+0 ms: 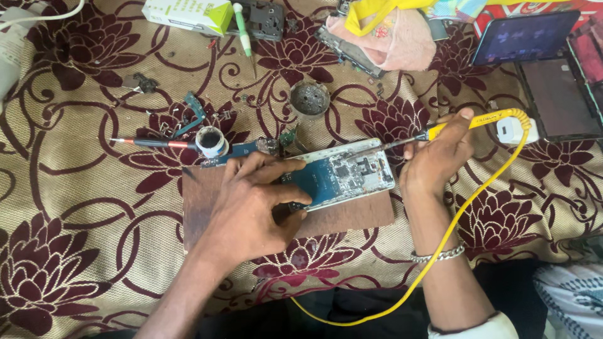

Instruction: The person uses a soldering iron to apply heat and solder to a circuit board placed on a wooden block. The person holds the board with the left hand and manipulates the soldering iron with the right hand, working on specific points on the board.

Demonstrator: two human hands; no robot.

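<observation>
Pressing down on an opened phone (342, 176), the left hand (251, 207) pins its exposed blue circuit board with the fingertips (295, 196), apparently to keep it from sliding under the tool. The phone lies on a brown wooden board (352, 216), which probably shields the patterned cloth (81, 207) beneath from heat. The right hand (436, 160), a metal bracelet (440, 254) at its wrist, is closed pen-fashion around a yellow-handled soldering iron (468, 122); its tip meets the phone's upper right edge, and its yellow cord (440, 248) trails back toward the person. Just beyond the board stand a small white pot (211, 141) and a red-and-black tool (154, 144), kept within reach. Farther out sits a round, soot-dark tin (309, 98). At the far edge lie a white rectangular carton with one green face (188, 14), a green-handled screwdriver (243, 28), a pink cloth (402, 37) and, at far right, a dark tablet (524, 36).
</observation>
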